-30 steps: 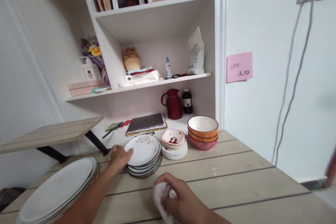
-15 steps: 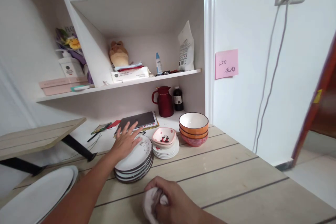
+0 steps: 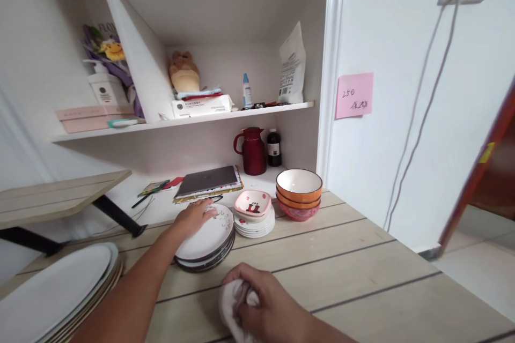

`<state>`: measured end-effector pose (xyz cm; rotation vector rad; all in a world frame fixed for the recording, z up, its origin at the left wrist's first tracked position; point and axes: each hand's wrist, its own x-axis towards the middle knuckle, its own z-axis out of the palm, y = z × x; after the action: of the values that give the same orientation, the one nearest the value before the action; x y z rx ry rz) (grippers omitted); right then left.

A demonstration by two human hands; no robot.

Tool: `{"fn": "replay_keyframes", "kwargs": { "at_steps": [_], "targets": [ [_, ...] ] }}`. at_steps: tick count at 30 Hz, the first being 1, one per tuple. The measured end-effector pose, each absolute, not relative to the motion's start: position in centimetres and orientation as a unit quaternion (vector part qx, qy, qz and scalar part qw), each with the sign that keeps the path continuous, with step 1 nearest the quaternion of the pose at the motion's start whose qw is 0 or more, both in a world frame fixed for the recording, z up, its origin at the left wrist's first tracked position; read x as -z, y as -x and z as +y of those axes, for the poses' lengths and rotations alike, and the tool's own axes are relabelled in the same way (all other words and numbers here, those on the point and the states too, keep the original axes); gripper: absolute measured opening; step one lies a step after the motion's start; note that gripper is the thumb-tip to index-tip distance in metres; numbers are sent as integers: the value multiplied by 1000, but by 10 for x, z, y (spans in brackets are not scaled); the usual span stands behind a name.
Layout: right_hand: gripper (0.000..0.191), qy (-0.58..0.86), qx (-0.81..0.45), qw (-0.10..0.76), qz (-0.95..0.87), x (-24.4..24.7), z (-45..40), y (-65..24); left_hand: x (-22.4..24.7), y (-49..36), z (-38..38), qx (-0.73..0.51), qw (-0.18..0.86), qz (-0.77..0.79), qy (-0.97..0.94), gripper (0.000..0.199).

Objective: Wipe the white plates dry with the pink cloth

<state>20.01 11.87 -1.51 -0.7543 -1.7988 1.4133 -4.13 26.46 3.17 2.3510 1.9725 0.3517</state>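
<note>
My left hand (image 3: 192, 222) is at the far left rim of a stack of round plates. Its fingers curl over the edge of the white, dark-rimmed top plate (image 3: 213, 233), with the thumb lying on the plate's face. Grey floral marks show on that plate. In my right hand (image 3: 265, 297), closed at the table's near side, is a crumpled white cloth (image 3: 230, 305). Just right of the plates, a pink square dish (image 3: 252, 203) with a cartoon print sits on several small white plates (image 3: 257, 229).
Orange bowls (image 3: 300, 193) are stacked on the wood-striped table (image 3: 341, 262). Large oval platters (image 3: 60, 289) pile up at the left, below a raised wooden stand (image 3: 60, 198). A laptop (image 3: 207, 181), a red jug (image 3: 253, 151) and a dark bottle (image 3: 274, 148) are behind.
My left hand has come down from spread fingers above the plates to the top plate's rim. My right hand keeps the cloth in nearly the same place. The view has shifted slightly.
</note>
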Motion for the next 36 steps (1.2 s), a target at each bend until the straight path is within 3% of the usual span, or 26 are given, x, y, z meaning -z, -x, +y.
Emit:
{"fn": "replay_keyframes", "kwargs": {
  "at_steps": [16,21,26,30,36],
  "targets": [
    [40,270,-574,366,-681,11,117,-205,-56,33,222,-106,-21,675,-730,57],
    [38,278,-563,368,-686,8,116,-205,-77,21,186,-86,6,584,-807,58],
    [41,277,-554,366,-695,9,118,-204,-76,19,155,33,91,524,-846,87],
    [42,273,-558,365,-693,10,119,-205,-74,24,152,45,112,543,-831,76],
    [44,273,-565,359,-691,11,119,-203,-63,33,160,25,81,548,-832,79]
  ]
}}
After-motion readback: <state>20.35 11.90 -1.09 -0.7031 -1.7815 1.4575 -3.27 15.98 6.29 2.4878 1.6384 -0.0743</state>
